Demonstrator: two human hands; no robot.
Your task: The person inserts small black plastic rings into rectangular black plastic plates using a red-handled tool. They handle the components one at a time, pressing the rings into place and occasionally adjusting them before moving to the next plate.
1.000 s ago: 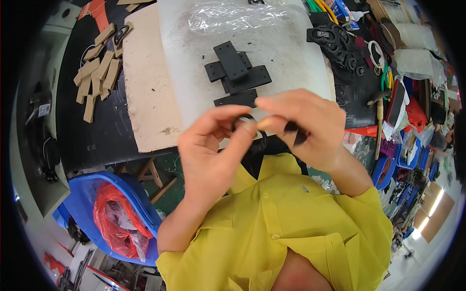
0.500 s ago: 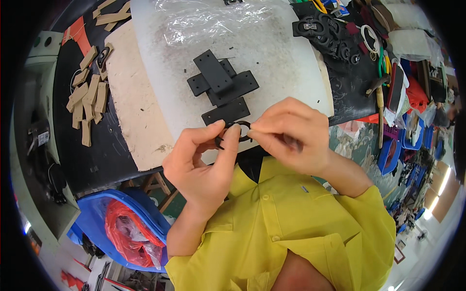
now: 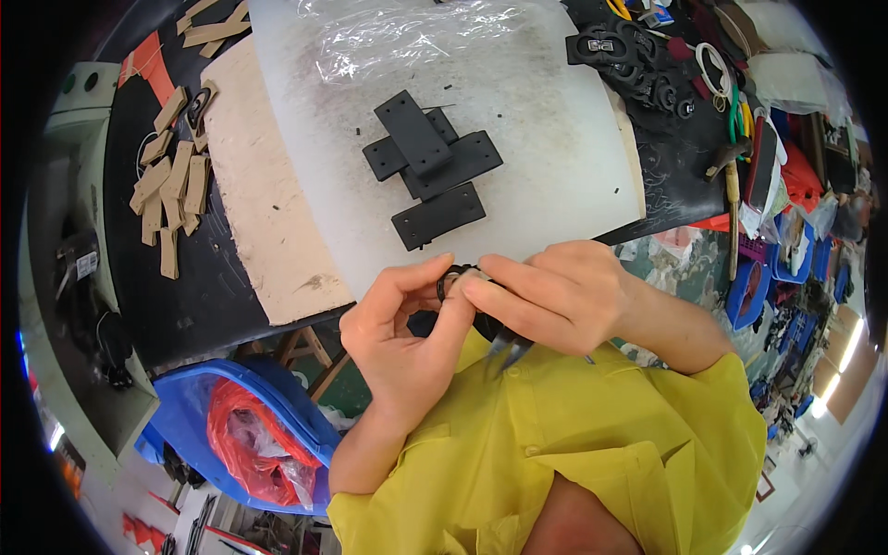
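black, small ring-shaped piece [image 3: 446,283], plastic or rubber by its look, is held up between the hands just off the near edge of the black-topped desk [image 3: 176,319]. the left hand [image 3: 400,340] pinches its left side with thumb and forefinger, the other fingers curled; the right hand [image 3: 569,298] has thumb and fingertips drawn together on its right side, hiding much of it. a blurred grey pointed piece [image 3: 507,350] juts below the right hand; how firmly it is gripped cannot be told.

the ring should be light, probably springy and a bit slippery; a fingertip pinch on opposite sides of the rim seems best, leaving the opening free.

left of the person, a big blue plastic tub [image 3: 289,407] holds a crumpled red plastic bag [image 3: 231,435] with clear film [image 3: 268,446] inside. contents of the blue basket [image 3: 743,296] at right are too small to tell.
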